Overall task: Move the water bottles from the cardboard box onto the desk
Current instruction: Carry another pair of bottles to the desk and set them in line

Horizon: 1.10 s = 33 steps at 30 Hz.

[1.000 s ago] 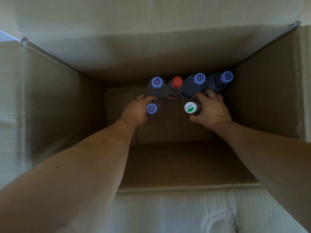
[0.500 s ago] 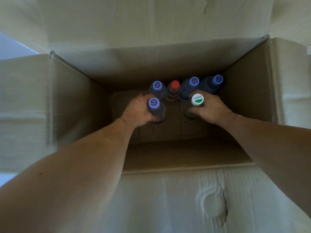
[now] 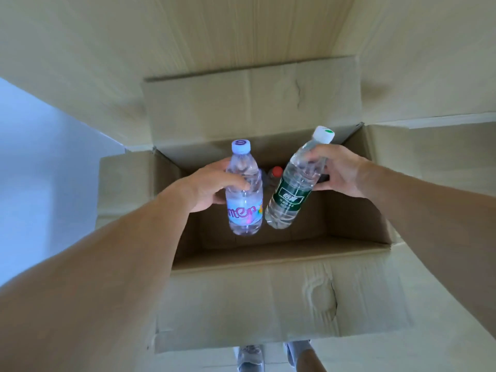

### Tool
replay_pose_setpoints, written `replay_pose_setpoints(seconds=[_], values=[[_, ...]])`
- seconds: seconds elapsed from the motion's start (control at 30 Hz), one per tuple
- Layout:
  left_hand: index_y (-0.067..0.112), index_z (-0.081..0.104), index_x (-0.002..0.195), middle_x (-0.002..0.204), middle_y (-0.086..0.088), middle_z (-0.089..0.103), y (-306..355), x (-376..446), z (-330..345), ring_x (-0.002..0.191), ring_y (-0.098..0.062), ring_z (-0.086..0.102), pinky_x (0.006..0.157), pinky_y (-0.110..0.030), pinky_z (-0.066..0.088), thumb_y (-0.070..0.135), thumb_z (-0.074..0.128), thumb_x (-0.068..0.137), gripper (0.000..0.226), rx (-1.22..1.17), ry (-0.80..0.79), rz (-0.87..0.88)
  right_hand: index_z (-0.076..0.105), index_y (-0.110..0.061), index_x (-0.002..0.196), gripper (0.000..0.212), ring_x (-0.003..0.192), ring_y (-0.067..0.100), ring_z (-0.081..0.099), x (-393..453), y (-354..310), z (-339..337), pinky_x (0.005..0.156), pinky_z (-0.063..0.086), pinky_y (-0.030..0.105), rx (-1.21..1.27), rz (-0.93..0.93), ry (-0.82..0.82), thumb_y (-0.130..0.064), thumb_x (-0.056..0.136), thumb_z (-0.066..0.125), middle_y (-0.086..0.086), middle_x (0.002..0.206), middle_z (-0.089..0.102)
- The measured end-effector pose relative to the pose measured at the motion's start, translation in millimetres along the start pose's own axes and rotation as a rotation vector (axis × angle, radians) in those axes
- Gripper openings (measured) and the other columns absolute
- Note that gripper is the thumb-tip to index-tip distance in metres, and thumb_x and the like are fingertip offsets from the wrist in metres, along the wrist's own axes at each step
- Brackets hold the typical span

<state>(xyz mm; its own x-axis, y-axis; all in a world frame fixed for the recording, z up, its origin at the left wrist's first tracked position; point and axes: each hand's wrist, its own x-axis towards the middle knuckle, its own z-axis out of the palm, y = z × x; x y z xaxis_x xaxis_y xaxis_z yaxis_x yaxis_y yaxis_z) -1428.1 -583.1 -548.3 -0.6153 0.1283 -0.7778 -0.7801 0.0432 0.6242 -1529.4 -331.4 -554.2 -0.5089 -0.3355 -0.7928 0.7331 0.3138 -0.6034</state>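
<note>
- Here, two bottles are being held above the open box (image 3: 268,299), one in each hand.
- The purple-cap bottle (image 3: 243,194) is being grasped by the left hand (image 3: 208,187), fingers wrapped round its upper body; it is being kept nearly upright, probably so that it can be set straight down on its base.
- The green-label bottle (image 3: 295,183) is being gripped by the right hand (image 3: 336,174) just under the white cap; it is being held tilted, base swung toward the other bottle, likely because the high grip lets the body hang inward.
- The two bottles are being held just beside each other; whether they are touching cannot be told.
- Both are being held clear of the box walls, so the lift out seems nearly finished and the carry is judged to be next.
- A red-cap bottle (image 3: 276,173) is being left deep in the box, partly hidden behind the held pair; others may be hidden there.
- The tabletop is not being shown, so its direction cannot be told.
- Shoes (image 3: 249,357) are being glimpsed below the near flap.
</note>
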Motion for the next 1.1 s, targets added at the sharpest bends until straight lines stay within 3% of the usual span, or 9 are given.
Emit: replay_pose_setpoints(seconds=[0.1, 0.23, 0.33, 0.5, 0.6, 0.7, 0.83, 0.97, 1.1], values=[[0.027, 0.068, 0.111, 0.108, 0.002, 0.076, 22.3, -32.3, -3.6, 0.107, -0.020, 0.069, 0.097, -0.042, 0.051, 0.026, 0.073, 0.065, 0.046, -0.033, 0.014, -0.015, 0.064, -0.021, 0.110, 0.029, 0.103, 0.024, 0.070, -29.1, -25.3, 12.5, 0.088, 0.053, 0.042, 0.100, -0.021, -0.045, -0.040, 0.089, 0.063, 0.007, 0.112, 0.074], [0.021, 0.068, 0.111, 0.101, -0.004, 0.077, 49.4, -78.3, -6.5, 0.089, -0.023, 0.075, 0.084, -0.038, 0.057, 0.036, 0.077, 0.067, 0.047, -0.184, 0.060, -0.043, 0.063, -0.015, 0.108, 0.056, 0.089, 0.025, 0.072, -71.4, -57.8, 41.1, 0.090, 0.052, 0.043, 0.249, -0.047, -0.052, -0.066, 0.084, 0.061, 0.007, 0.094, 0.074], [0.017, 0.072, 0.102, 0.099, -0.008, 0.075, 72.1, -116.3, -7.8, 0.085, -0.027, 0.073, 0.085, -0.040, 0.058, 0.037, 0.078, 0.074, 0.035, -0.317, 0.039, -0.038, 0.063, -0.012, 0.111, 0.069, 0.092, 0.028, 0.072, -103.9, -81.3, 58.6, 0.095, 0.052, 0.046, 0.245, -0.025, -0.013, -0.073, 0.082, 0.057, 0.011, 0.095, 0.076], [0.015, 0.076, 0.091, 0.093, -0.009, 0.074, 112.1, -178.0, -4.0, 0.078, -0.026, 0.073, 0.073, -0.040, 0.061, 0.037, 0.079, 0.070, 0.030, -0.431, 0.022, -0.003, 0.064, -0.013, 0.113, 0.063, 0.084, 0.026, 0.076, -162.1, -116.5, 78.1, 0.070, 0.057, 0.038, 0.275, 0.001, -0.056, -0.067, 0.080, 0.066, 0.010, 0.093, 0.078], [0.013, 0.071, 0.102, 0.095, -0.011, 0.074, 133.7, -211.9, -0.2, 0.079, -0.027, 0.074, 0.071, -0.041, 0.061, 0.035, 0.079, 0.070, 0.040, -0.428, 0.016, -0.002, 0.060, -0.013, 0.110, 0.052, 0.074, 0.024, 0.073, -196.8, -131.7, 86.3, 0.074, 0.057, 0.038, 0.255, -0.013, -0.149, -0.038, 0.070, 0.083, 0.008, 0.084, 0.075], [0.010, 0.067, 0.107, 0.095, -0.014, 0.075, 149.7, -244.0, 6.1, 0.077, -0.028, 0.074, 0.068, -0.040, 0.061, 0.024, 0.081, 0.069, 0.043, -0.409, 0.008, -0.011, 0.059, -0.011, 0.113, 0.062, 0.077, 0.026, 0.070, -230.5, -145.2, 95.9, 0.074, 0.056, 0.038, 0.240, -0.039, -0.168, -0.026, 0.059, 0.085, 0.011, 0.089, 0.072], [0.010, 0.066, 0.110, 0.095, -0.014, 0.076, 168.3, -281.8, 17.5, 0.076, -0.026, 0.074, 0.066, -0.037, 0.061, 0.027, 0.079, 0.067, 0.048, -0.349, 0.003, 0.012, 0.057, -0.006, 0.124, 0.065, 0.082, 0.030, 0.071, -275.6, -159.0, 109.0, 0.072, 0.059, 0.040, 0.305, -0.079, -0.114, -0.035, 0.071, 0.081, 0.017, 0.100, 0.071], [0.009, 0.066, 0.108, 0.087, -0.013, 0.075, 189.0, -313.4, 32.6, 0.070, -0.025, 0.073, 0.065, -0.035, 0.061, 0.031, 0.072, 0.084, 0.032, -0.278, -0.024, 0.045, 0.059, -0.008, 0.123, 0.060, 0.073, 0.028, 0.070, -313.6, -168.0, 112.1, 0.078, 0.059, 0.043, 0.407, -0.090, -0.069, -0.054, 0.085, 0.070, 0.015, 0.086, 0.071], [0.007, 0.065, 0.110, 0.091, -0.015, 0.072, 209.4, -332.9, 53.1, 0.077, -0.028, 0.071, 0.075, -0.039, 0.062, 0.032, 0.068, 0.089, 0.033, -0.227, -0.058, 0.060, 0.058, -0.011, 0.121, 0.062, 0.068, 0.027, 0.070, -346.3, -174.5, 104.8, 0.074, 0.059, 0.043, 0.491, -0.093, 0.005, -0.062, 0.086, 0.065, 0.014, 0.080, 0.069]])
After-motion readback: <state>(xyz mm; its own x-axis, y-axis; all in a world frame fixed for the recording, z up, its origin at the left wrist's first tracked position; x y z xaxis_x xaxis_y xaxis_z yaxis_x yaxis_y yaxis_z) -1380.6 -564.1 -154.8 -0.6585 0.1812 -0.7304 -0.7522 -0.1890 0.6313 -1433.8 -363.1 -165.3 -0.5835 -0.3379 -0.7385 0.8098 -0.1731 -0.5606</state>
